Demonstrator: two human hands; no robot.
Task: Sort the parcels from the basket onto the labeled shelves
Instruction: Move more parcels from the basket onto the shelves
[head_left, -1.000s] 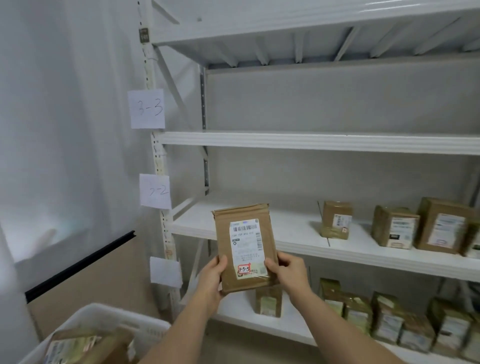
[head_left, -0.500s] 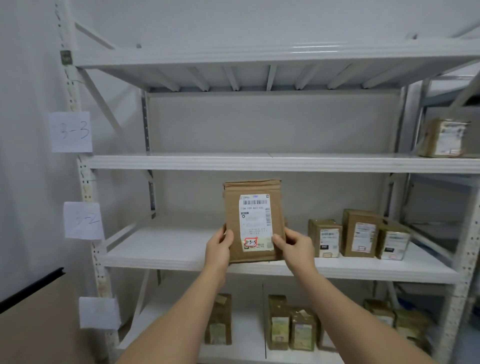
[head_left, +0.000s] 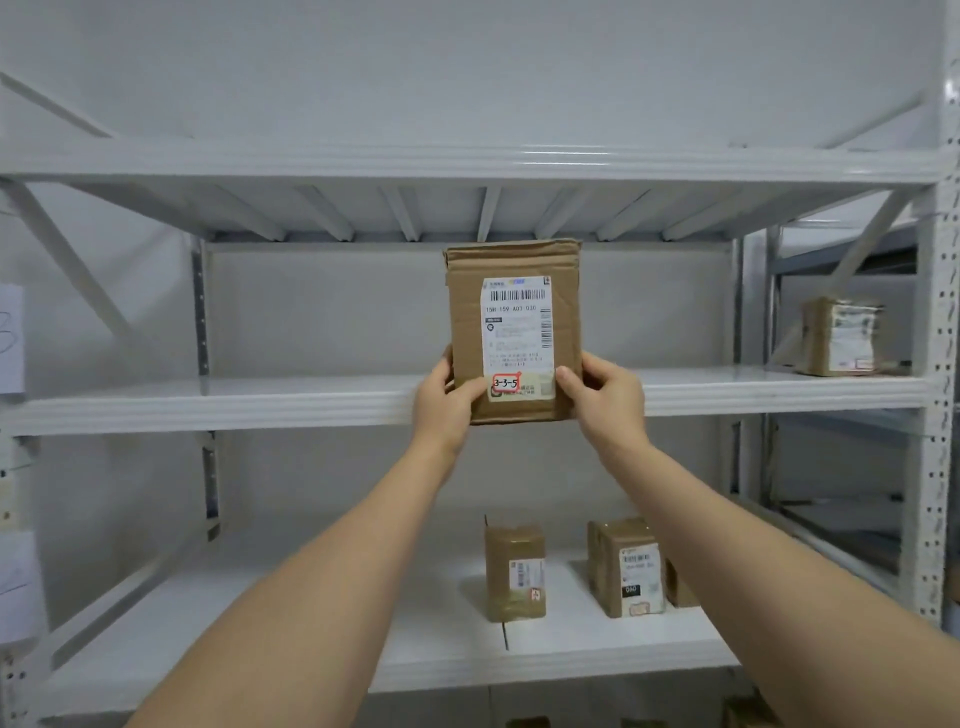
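Two hands: both hold one parcel up in front of the rack, so this parcel is not put away yet.
Paper tag (head_left: 10, 338): stuck on the far left post; only part of a written number shows.
Left hand (head_left: 448, 400): its grip is curled round the lower left edge of the parcel, thumb on the front.
Held parcel (head_left: 514, 332): a brown cardboard box, upright, label facing us, marked 3-3-5 in a red box. It is in the air, just at the front edge of the middle shelf (head_left: 208, 402).
Right hand (head_left: 605, 397): its grip pinches the lower right edge, thumb on the front.
Lower shelf (head_left: 260, 623): two taped boxes (head_left: 515, 571) (head_left: 626, 566) already stand there, with part of another box behind.
Next rack on the right: one more box (head_left: 841, 336) sits on its shelf.
Done so far: a few parcels are placed.
Left to do: I think this one must be set down on its shelf. The basket is not in view, so I cannot tell how many are left.
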